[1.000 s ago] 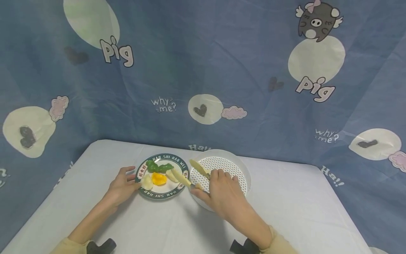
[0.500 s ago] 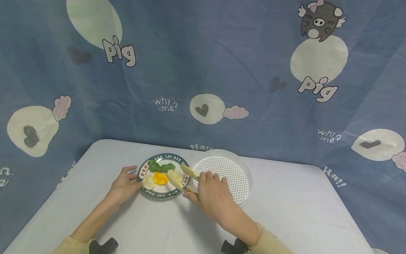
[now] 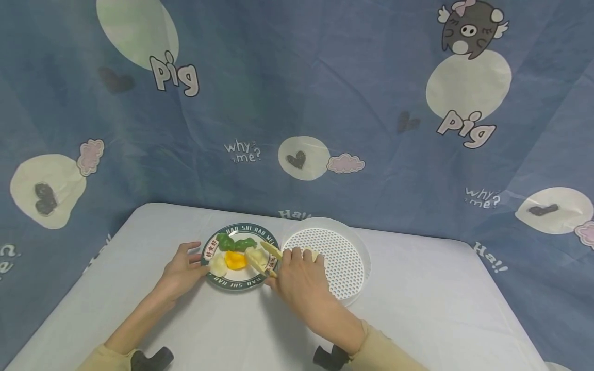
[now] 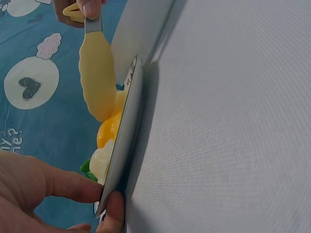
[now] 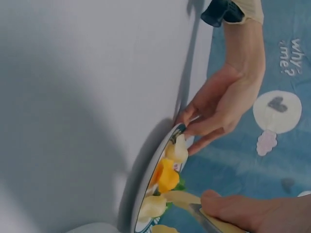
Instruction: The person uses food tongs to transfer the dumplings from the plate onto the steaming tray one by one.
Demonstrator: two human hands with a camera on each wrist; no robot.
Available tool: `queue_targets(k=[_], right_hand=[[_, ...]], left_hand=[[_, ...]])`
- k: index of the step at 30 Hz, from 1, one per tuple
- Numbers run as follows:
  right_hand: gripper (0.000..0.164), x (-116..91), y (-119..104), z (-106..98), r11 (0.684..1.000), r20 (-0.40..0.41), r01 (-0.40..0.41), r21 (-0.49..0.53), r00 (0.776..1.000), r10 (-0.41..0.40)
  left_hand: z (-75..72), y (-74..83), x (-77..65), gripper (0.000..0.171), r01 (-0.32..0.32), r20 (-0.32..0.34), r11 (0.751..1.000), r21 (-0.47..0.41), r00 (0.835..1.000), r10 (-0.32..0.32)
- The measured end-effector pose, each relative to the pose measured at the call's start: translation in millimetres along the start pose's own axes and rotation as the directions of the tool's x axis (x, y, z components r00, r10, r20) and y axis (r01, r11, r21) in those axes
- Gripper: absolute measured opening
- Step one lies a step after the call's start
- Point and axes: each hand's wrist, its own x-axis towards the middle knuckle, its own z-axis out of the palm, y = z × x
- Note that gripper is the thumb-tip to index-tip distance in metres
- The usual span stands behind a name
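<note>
My left hand (image 3: 181, 273) pinches the left rim of a green-edged plate (image 3: 238, 285), thumb above and a finger beneath in the left wrist view. On the plate lie green pepper-like pieces (image 3: 225, 242), a yellow-orange piece (image 3: 235, 260), a pale piece (image 3: 217, 264) at the left and another pale piece (image 3: 256, 256) at the right. My right hand (image 3: 301, 286) grips tongs with pale yellow tips (image 4: 97, 73). The spread tips reach over the plate's right side, about the right pale piece. Whether they squeeze it cannot be told.
A round white tray with a perforated base (image 3: 341, 268) stands against the plate's right side, partly behind my right hand. Both sit on a white-covered table (image 3: 431, 304). A blue printed curtain (image 3: 371, 103) hangs behind the table.
My right hand has moved left with the tongs, from over the perforated tray to the plate's right side. The left hand stays at the plate's rim.
</note>
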Motion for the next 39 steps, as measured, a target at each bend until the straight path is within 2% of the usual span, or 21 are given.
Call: queue_targets(k=[8, 17, 29, 39], right_hand=[[0.064, 7.1, -6.1, -1.3, 0.998, 0.035, 0.010, -0.054, 0.999, -0.008], [0.065, 12.4, -7.6, 2.5, 1.000, 0.129, -0.013, -0.010, 0.992, 0.014], [0.065, 10.5, -6.8, 8.5, 0.999, 0.134, -0.017, 0.042, 0.991, 0.011], [0.064, 3.9, -5.9, 21.2, 0.996, 0.078, -0.029, 0.081, 0.997, 0.023]], left_hand=[[0.6, -1.3, 0.4, 0.084, -0.008, 0.011, 1.000, -0.009, 1.000, 0.008], [1.0, 0.4, 1.5, 0.084, 0.001, 0.017, 1.000, -0.006, 1.000, -0.001], [-1.1, 0.7, 1.0, 0.084, 0.007, 0.018, 1.000, -0.004, 1.000, -0.007], [-0.9, 0.0, 0.8, 0.085, 0.002, 0.014, 1.000, 0.001, 1.000, -0.002]])
